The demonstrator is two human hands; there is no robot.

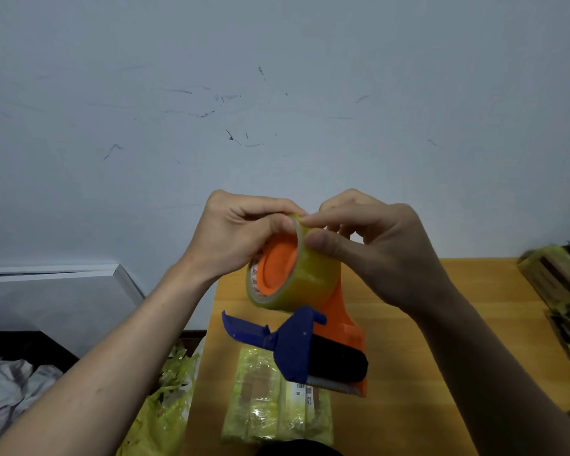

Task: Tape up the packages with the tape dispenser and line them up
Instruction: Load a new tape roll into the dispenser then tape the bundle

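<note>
The tape dispenser (336,330) is made of smooth orange plastic with a blue plastic guard of matt finish, and a toothed metal blade is seen at its lower edge. The roll of tape (310,278) is glossy, yellowish and translucent. The package (277,403) is wrapped in shiny, crinkled film over brown cardboard. The table (441,357) is finished in smooth, light wood. The wall (277,93) is painted matt and scuffed.
</note>
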